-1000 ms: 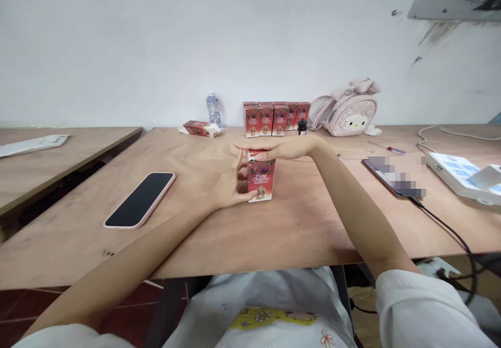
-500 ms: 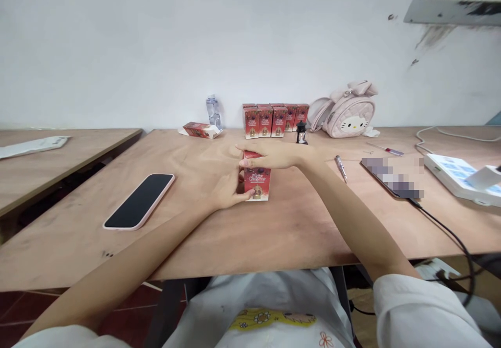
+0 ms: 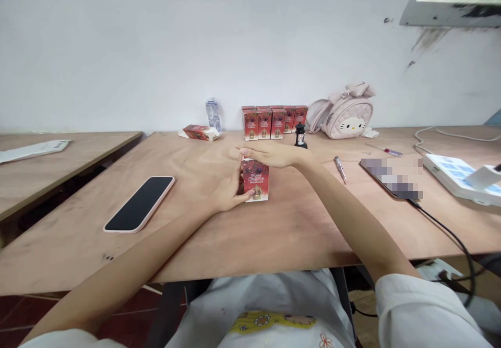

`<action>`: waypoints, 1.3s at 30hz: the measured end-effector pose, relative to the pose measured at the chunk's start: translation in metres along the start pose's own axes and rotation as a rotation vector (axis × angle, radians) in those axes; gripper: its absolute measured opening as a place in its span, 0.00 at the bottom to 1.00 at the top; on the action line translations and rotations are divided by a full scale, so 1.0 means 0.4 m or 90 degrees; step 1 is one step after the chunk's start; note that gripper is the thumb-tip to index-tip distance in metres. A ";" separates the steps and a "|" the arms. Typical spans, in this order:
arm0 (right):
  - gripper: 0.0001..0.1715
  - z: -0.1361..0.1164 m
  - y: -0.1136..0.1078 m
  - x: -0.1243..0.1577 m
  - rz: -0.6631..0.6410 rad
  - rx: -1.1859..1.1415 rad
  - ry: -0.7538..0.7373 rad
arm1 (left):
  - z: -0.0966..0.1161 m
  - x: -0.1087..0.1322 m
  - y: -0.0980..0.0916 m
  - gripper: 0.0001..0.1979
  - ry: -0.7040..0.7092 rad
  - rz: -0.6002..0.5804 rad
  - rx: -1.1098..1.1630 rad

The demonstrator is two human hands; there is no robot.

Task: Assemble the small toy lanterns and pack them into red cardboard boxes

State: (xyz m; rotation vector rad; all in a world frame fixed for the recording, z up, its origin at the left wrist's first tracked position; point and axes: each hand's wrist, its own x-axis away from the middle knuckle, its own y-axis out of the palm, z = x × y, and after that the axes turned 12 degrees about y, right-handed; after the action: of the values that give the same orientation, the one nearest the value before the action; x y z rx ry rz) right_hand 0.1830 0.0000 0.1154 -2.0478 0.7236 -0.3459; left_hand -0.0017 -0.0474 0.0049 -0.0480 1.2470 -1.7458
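Observation:
A red printed box [image 3: 256, 178] with "Merry Christmas" lettering stands upright on the wooden table in front of me. My left hand [image 3: 230, 187] grips its left side, thumb across the lower front and the other fingers partly hidden behind. Flat over the box's top lies my right hand [image 3: 274, 155], fingers stretched out to the left and covering the top edge. A small black lantern [image 3: 300, 135] stands just beyond my right wrist.
Several matching red boxes [image 3: 264, 123] line the wall, beside a pink bag [image 3: 348, 118]. An open red box [image 3: 199, 132] lies near a bottle [image 3: 213, 114]. A phone [image 3: 140, 204] is left; screwdrivers [image 3: 340, 169], another phone [image 3: 391, 178] and a power strip [image 3: 462, 178] are right.
My right hand has flattened over the box's top, its fingers lifting off the upper front so more of the print shows. My left hand keeps its grip.

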 end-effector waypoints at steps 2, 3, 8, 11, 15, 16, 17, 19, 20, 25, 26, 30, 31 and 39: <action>0.33 -0.002 -0.014 0.005 -0.030 -0.005 0.026 | -0.004 0.000 0.002 0.39 0.004 -0.003 0.010; 0.32 0.000 -0.024 0.009 -0.046 -0.011 0.043 | -0.005 0.000 0.002 0.39 0.006 -0.007 0.017; 0.33 0.025 -0.080 0.037 -0.124 -0.089 0.102 | 0.006 -0.004 -0.007 0.37 0.011 -0.041 0.008; 0.33 0.029 -0.103 0.058 -0.148 -0.106 0.101 | 0.016 -0.007 -0.014 0.37 0.037 -0.037 -0.021; 0.34 0.020 -0.112 0.070 -0.128 -0.061 0.095 | 0.016 -0.008 -0.014 0.37 0.026 -0.036 -0.030; 0.34 0.019 -0.111 0.068 -0.123 -0.049 0.093 | 0.013 -0.007 -0.011 0.37 0.021 -0.033 -0.033; 0.34 0.019 -0.109 0.065 -0.119 -0.037 0.089 | 0.008 -0.006 -0.008 0.37 0.015 -0.029 -0.036; 0.34 0.024 -0.102 0.056 -0.112 -0.005 0.086 | -0.003 -0.005 0.000 0.38 0.001 -0.015 -0.028; 0.34 0.027 -0.097 0.052 -0.105 0.013 0.089 | -0.009 -0.004 0.004 0.38 -0.002 -0.006 -0.018; 0.35 0.043 -0.077 0.044 -0.044 0.073 0.108 | -0.021 -0.004 0.011 0.36 0.035 0.013 -0.015; 0.34 0.045 -0.074 0.043 -0.033 0.079 0.104 | -0.022 -0.004 0.011 0.36 0.036 0.013 -0.019; 0.33 0.048 -0.062 0.029 -0.006 0.078 0.090 | -0.032 -0.002 0.018 0.37 0.004 0.024 0.001; 0.33 0.047 -0.055 0.023 -0.001 0.073 0.086 | -0.036 -0.001 0.021 0.37 -0.006 0.029 0.009; 0.39 0.024 -0.004 -0.007 0.029 0.119 0.089 | -0.039 -0.005 0.024 0.37 0.033 0.032 -0.025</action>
State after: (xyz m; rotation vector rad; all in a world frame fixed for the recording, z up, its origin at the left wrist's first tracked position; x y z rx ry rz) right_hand 0.1861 0.0088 0.1117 -1.8410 0.7914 -0.5152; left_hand -0.0024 -0.0350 -0.0089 0.0052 1.3089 -1.6880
